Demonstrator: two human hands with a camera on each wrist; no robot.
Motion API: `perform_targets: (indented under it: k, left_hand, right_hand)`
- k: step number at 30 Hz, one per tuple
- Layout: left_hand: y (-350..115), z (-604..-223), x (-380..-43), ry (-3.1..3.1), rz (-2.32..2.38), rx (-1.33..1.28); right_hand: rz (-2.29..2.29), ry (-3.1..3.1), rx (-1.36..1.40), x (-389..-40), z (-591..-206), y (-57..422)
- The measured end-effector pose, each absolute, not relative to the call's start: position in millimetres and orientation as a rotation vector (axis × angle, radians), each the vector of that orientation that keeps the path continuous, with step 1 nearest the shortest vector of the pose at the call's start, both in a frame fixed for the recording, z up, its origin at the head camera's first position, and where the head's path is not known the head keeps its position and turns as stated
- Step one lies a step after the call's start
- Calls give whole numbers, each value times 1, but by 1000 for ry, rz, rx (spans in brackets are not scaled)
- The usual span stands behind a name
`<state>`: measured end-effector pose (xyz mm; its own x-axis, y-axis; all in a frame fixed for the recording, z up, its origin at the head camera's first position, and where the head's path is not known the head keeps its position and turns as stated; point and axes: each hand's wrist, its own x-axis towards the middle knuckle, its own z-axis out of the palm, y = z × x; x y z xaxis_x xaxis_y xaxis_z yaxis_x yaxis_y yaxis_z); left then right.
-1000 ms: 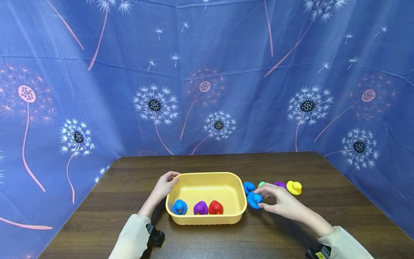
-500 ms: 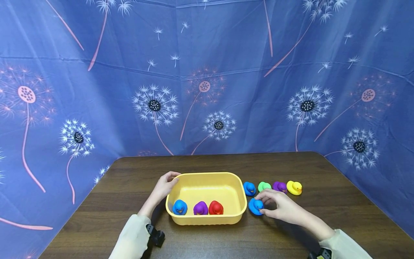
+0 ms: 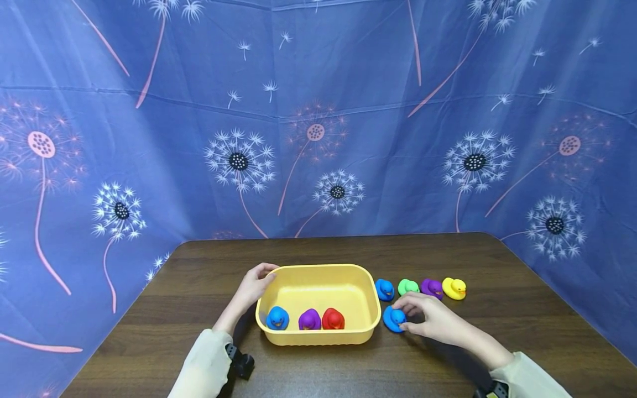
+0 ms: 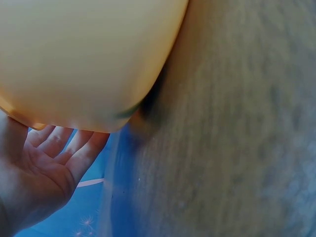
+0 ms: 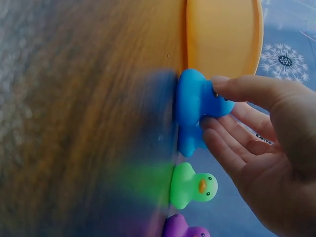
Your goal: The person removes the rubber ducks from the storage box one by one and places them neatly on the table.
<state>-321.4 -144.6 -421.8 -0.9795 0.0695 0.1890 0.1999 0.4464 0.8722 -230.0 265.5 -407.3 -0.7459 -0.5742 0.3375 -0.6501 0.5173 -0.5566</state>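
Note:
My left hand [image 3: 255,286] holds the far left corner of the yellow plastic tub [image 3: 318,338]; in the left wrist view its thumb is at the rim and its fingers lie against the outer wall. Inside the tub, along its near side, sit a blue rubber duck [image 3: 277,319], a purple duck [image 3: 309,320] and a red duck [image 3: 333,319]. Just right of the tub, my right hand [image 3: 432,316] pinches another blue rubber duck [image 5: 190,98] between thumb and fingers, with the duck down at the tabletop.
Behind the right hand, a row runs rightward from the tub: a blue duck [image 3: 385,289], a green duck [image 5: 185,185], a purple duck [image 3: 431,288] and a yellow duck [image 3: 454,288]. The dark wooden table [image 3: 318,373] ends at a blue dandelion-print cloth [image 3: 388,138].
The right hand brought its blue duck down and toward the table's near edge, uncovering the green duck and more of the purple one. Over the last half second it barely moved. The left hand stayed put.

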Motion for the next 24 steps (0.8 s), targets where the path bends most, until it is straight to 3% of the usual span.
perform_targets:
  k: [24]
  left_hand:
    - [-144,-422,-320,-2575,-1564,-217]
  right_hand:
    - [1037,-2584,1092,-233,-412,266]
